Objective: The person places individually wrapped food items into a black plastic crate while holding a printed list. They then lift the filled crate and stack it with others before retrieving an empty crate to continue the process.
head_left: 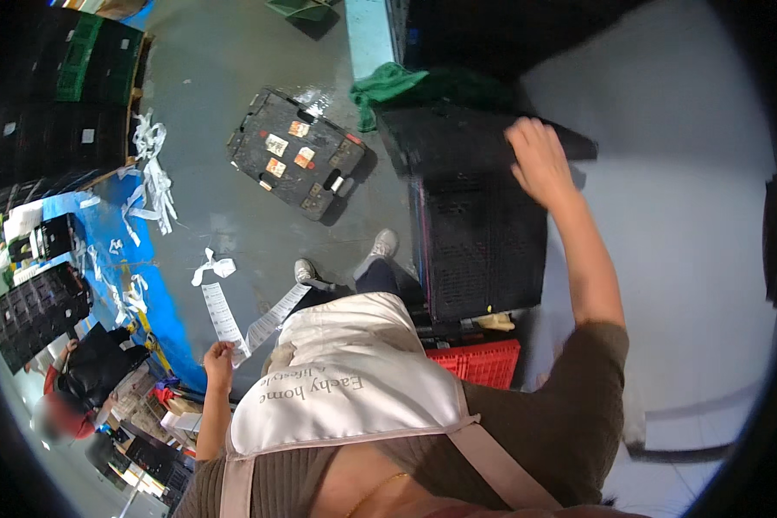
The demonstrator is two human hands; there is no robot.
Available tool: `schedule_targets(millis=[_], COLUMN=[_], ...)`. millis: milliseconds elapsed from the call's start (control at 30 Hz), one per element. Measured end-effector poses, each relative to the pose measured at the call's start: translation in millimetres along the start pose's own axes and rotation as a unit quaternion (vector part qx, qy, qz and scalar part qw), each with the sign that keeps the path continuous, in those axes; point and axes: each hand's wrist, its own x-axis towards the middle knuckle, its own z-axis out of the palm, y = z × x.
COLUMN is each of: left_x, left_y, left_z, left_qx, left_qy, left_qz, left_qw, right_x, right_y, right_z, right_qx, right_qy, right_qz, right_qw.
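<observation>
My right hand (540,160) reaches forward and rests on the edge of a black plastic crate lid (457,138) atop a black crate (483,246). Its fingers are curled over the lid's far edge. My left hand (218,354) hangs at my side and pinches long white paper strips (233,319) that trail toward the floor. I wear a white apron (345,380) over a brown top.
A black dolly with stickers (295,154) lies on the grey floor. A red crate (479,361) sits under the black one. A green cloth (387,86) lies behind. White paper scraps (151,173) litter the floor. Black crates (34,302) and another person (69,406) are at left.
</observation>
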Motion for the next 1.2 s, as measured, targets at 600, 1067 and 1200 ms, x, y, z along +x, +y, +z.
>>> schedule_targets(millis=[600, 1067, 1200], left_x=[47, 7, 26], left_y=[85, -14, -54], left_z=[-8, -52, -56], left_qx=[0.082, 0.029, -0.026], left_qy=[-0.042, 0.007, 0.013], left_qz=[0.088, 0.016, 0.027], left_qw=[0.992, 0.999, 0.999], right_x=[-236, -190, -199], right_y=[-116, -67, -59], right_z=[218, 242, 198], right_qx=[0.189, 0.201, 0.234], right_qy=[-0.149, -0.199, -0.138], right_qz=[0.522, 0.499, 0.486], right_qw=[0.818, 0.819, 0.831])
